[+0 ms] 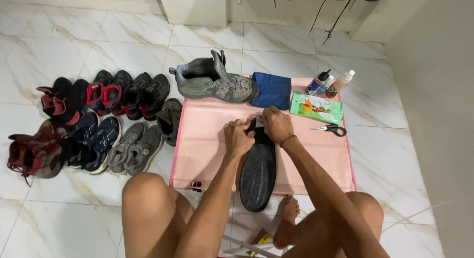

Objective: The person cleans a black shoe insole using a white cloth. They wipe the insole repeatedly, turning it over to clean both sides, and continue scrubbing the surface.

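Note:
A dark shoe insole (258, 173) lies lengthwise on a pink mat (207, 129) in front of me. My left hand (238, 137) and my right hand (276, 123) both pinch its far end, fingers closed on it. A grey hiking shoe (215, 81) lies on its side at the mat's far edge, just beyond my hands.
A blue cloth (271, 90), a green wipes pack (316, 107), two small bottles (328, 83) and scissors (332, 129) sit on the mat's right part. Several pairs of shoes (98, 124) line the marble floor at left. My bare knees and a foot (286, 221) are near the mat's front edge.

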